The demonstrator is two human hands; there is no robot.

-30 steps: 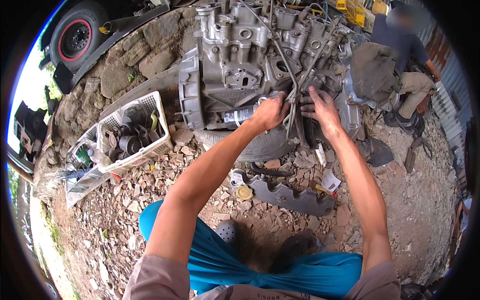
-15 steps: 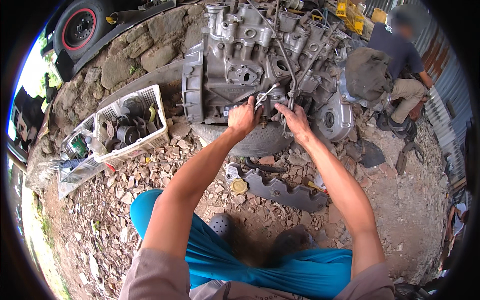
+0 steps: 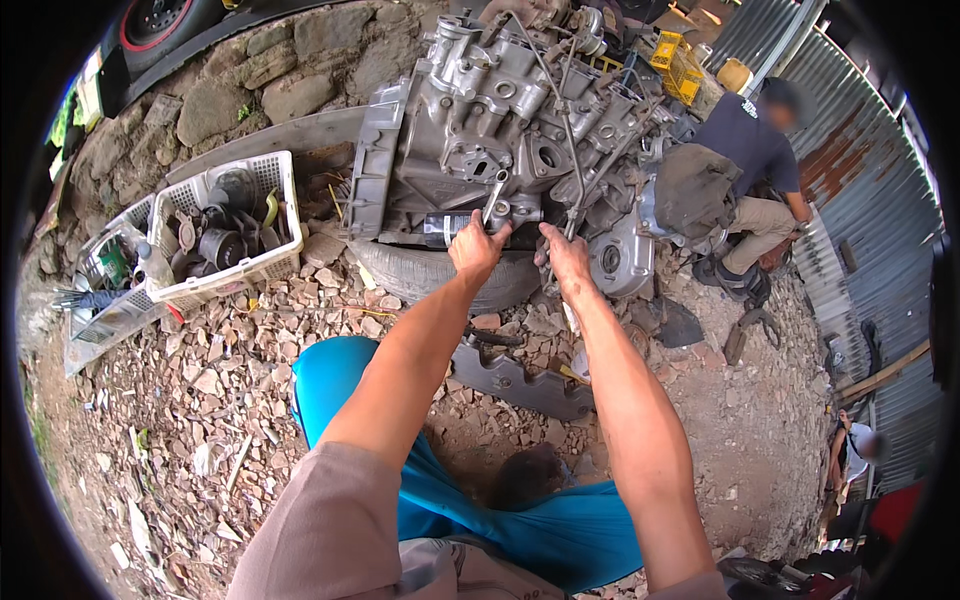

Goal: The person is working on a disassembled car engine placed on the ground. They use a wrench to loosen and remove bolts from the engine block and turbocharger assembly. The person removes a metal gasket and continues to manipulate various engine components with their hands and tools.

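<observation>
A large grey metal engine and gearbox assembly (image 3: 430, 140) lies in front of me, its lower edge resting on an old tyre (image 3: 440, 278). My left hand (image 3: 476, 250) is closed around the lower end of a wrench (image 3: 495, 196), whose ring end points up against the casing. Beside it, my right hand (image 3: 566, 258) is at the casing's lower edge with its fingers curled in. What those fingers grip is hidden. Under my hands lies a dark cylindrical part (image 3: 445, 226) with a pale label, along the bottom of the casing.
White plastic crates (image 3: 275, 262) of parts stand at the left, by a stone wall (image 3: 300, 90). A toothed-edged cover (image 3: 525, 382) lies on the rubble below the tyre. Another person (image 3: 745, 150) sits at the right near a cloth-draped part (image 3: 695, 190) and corrugated sheeting (image 3: 850, 170).
The wrench in my left hand has swung from slanting right to nearly upright. My view has shifted, so the engine and crates appear further left. Both hands stay at the casing's lower edge.
</observation>
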